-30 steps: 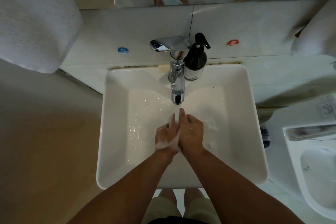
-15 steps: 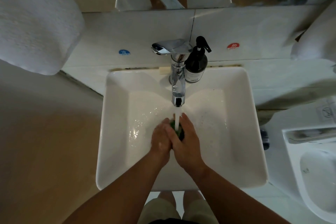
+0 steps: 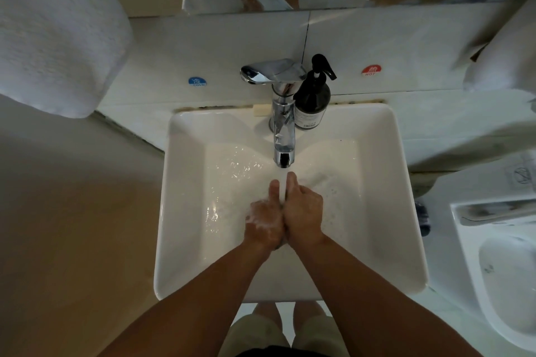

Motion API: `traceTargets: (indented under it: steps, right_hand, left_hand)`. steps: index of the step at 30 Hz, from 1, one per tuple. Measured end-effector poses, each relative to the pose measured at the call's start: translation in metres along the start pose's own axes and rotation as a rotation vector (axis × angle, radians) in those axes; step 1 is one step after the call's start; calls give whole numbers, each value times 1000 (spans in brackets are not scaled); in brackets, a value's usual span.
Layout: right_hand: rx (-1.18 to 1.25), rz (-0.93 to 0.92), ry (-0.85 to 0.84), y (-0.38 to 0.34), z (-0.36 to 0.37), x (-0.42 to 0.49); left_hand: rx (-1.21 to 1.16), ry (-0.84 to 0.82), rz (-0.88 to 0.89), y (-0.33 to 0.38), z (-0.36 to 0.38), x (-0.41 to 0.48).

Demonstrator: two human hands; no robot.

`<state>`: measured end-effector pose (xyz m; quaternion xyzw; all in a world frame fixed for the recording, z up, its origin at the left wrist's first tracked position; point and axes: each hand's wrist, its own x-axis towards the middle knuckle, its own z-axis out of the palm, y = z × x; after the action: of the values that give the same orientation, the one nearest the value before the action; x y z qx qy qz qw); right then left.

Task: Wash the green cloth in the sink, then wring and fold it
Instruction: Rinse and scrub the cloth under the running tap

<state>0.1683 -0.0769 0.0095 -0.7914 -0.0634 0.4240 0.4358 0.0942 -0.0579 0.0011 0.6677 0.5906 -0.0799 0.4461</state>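
Both hands are pressed together in the white sink (image 3: 185, 211), right under the stream from the chrome tap (image 3: 282, 136). My left hand (image 3: 265, 219) is covered in white foam. My right hand (image 3: 304, 211) lies against it with its fingers curled inward. The green cloth (image 3: 280, 244) is squeezed between the two palms. Only a dark sliver of it shows below the heels of my hands. Water runs down between my two forefingers, and soapy water spreads over the basin floor.
A dark pump bottle (image 3: 313, 101) stands just right of the tap at the sink's back edge. White towels hang at the upper left (image 3: 52, 32) and upper right (image 3: 501, 46). A toilet (image 3: 499, 255) sits at the right.
My hands have slid back toward me and closed over the cloth, whose green edge showed half a second ago. Foam has come back on my left hand.
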Motion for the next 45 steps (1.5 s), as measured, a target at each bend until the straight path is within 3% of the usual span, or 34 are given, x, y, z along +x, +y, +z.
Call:
traceTargets:
  steps: [1,2,5,8,10,13,15,17,19,22,25,29,31,33,35,37,40,41,45]
  right_hand:
    - [125,104,-19,-3,-3,0]
    - [247,204,-8,-2,-5,1]
    - [559,485,-31,-9,-12,1]
    - [461,513,-37,-15,-18,4]
    - [324,406,-61,-8,-19,-1]
    - [-39,-139,-201,24,-21,-14]
    - [-210,-390,-321,37,-23,-21]
    - [-319,-527,-319,42,-22,-16]
    - [-301,-537,-265,36,-17,-13]
    - [-93,-379,-178,16,0,-14]
    - [-291,-223,-21,3,6,-10]
    - [-192,-17,1,9,5,4]
    - [39,236,20,8,-2,6]
    - [403,464,-8,0,-13,5]
    - [487,497,-2,-2,-19,4]
    - [370,359,-56,10,-16,-3]
    - [-274,-310,-206,41,-17,-14]
    - [-351,-453,-245,46,-19,-17]
    - [-387,-611,-282,40,-25,-13]
  left_hand:
    - [181,67,92,-2,0,2]
    - [179,112,158,-3,-1,0]
    - [-173,70,297,-12,-4,-8]
    - [-686,-65,229,-23,-3,-14]
    - [-936,-79,59,-17,1,-14]
    - [-1088,-41,-173,4,0,-13]
    - [-1259,-102,-352,8,-5,-11]
    - [-1386,-155,-456,5,-8,-8]
    - [-1412,-216,-517,10,-10,-12]
    - [-1265,-156,-440,12,-5,-10]
    - [-1281,-155,-459,11,-3,-11]
    - [-724,-72,-323,6,-2,-13]
    - [-444,-83,-164,-5,3,-12]
    - [-559,-142,2,-18,8,-14]
    - [-769,-143,53,-23,11,-15]
    - [-893,-105,-20,-13,10,-17]
    - [-1039,-105,-306,3,2,-17]
    - [-1130,-149,-405,6,-1,-16]
    - [-1349,-264,-599,15,-10,-19]
